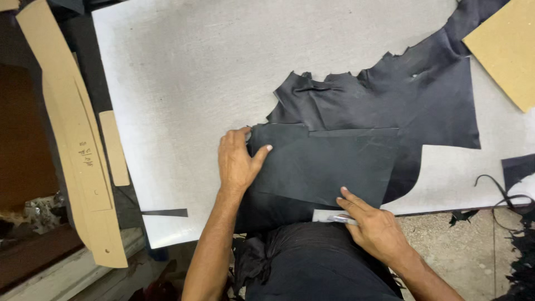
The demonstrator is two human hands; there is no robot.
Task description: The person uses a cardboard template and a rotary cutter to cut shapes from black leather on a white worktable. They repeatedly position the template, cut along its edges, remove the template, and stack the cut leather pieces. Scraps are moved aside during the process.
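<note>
A large black leather hide lies spread on a white cutting board. A dark rectangular pattern piece rests on the hide near the front edge. My left hand lies flat with fingers spread, pressing the pattern's left edge. My right hand is at the pattern's lower right corner, holding a small metal cutting knife against the edge, index finger stretched onto the pattern.
Long tan cardboard templates lie at the left beside the board. Another cardboard sheet sits at the top right. Black leather scraps hang at the right over a speckled floor. A thin black strip lies at the board's lower left.
</note>
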